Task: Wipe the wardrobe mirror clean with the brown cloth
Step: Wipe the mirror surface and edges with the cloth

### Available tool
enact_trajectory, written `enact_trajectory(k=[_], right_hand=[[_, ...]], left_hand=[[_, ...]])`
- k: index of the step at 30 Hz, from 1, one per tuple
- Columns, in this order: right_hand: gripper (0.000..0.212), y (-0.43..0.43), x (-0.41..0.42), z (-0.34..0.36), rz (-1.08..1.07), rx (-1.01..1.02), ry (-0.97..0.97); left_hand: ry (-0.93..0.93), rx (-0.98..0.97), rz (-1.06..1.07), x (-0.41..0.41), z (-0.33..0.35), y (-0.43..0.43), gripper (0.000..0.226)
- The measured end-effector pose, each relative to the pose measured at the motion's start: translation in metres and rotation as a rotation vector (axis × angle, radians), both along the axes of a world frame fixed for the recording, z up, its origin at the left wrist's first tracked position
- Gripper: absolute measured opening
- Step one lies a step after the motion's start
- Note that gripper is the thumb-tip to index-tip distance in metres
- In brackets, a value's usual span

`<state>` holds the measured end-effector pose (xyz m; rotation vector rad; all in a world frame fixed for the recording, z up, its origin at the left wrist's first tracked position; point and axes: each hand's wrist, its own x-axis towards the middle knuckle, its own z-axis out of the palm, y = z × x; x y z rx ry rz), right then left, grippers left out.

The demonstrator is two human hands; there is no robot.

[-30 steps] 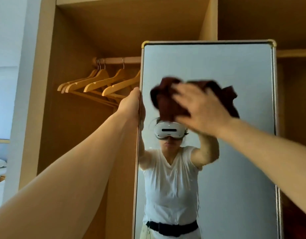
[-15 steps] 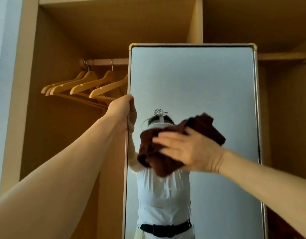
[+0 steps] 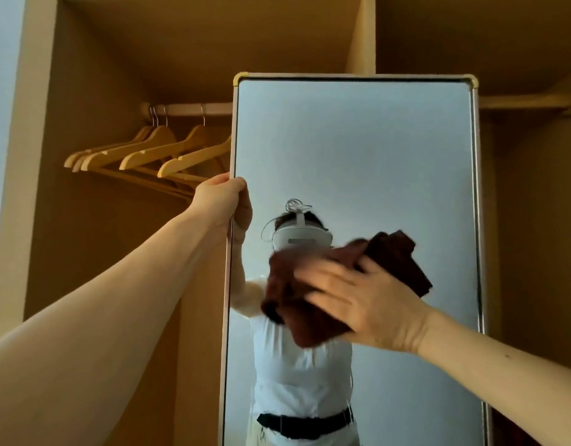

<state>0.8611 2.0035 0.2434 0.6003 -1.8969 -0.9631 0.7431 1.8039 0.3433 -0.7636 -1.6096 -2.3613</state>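
A tall wardrobe mirror (image 3: 358,149) with a pale frame and brass top corners stands upright in front of me. My left hand (image 3: 221,202) grips its left edge at mid-height, thumb on the glass side. My right hand (image 3: 361,304) lies flat with spread fingers on a bunched brown cloth (image 3: 287,300) and presses it against the glass at the mirror's middle. The hand and cloth are motion-blurred. The glass reflects a person in a white shirt and a headset.
An open wooden wardrobe (image 3: 94,239) surrounds the mirror. Several wooden hangers (image 3: 142,152) hang from a rail (image 3: 187,109) at the upper left, just beside my left hand. A second rail (image 3: 522,103) runs at the upper right. A vertical divider (image 3: 361,37) rises behind the mirror.
My right hand has swept the cloth from the upper part of the glass down to its middle, then slightly right. My left hand has kept its grip on the mirror's edge.
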Motion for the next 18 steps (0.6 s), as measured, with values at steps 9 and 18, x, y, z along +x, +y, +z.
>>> enact_trajectory(k=[9,18], right_hand=[[0.070,0.028,0.028,0.083,-0.113,-0.196,0.033],[0.069,0.048,0.046,0.093,0.085,-0.530,0.080]], left_hand=[[1.062,-0.626,0.465,0.075,-0.021,0.034,0.089],[1.343,-0.768,0.767,0.065,-0.010,0.089,0.078]])
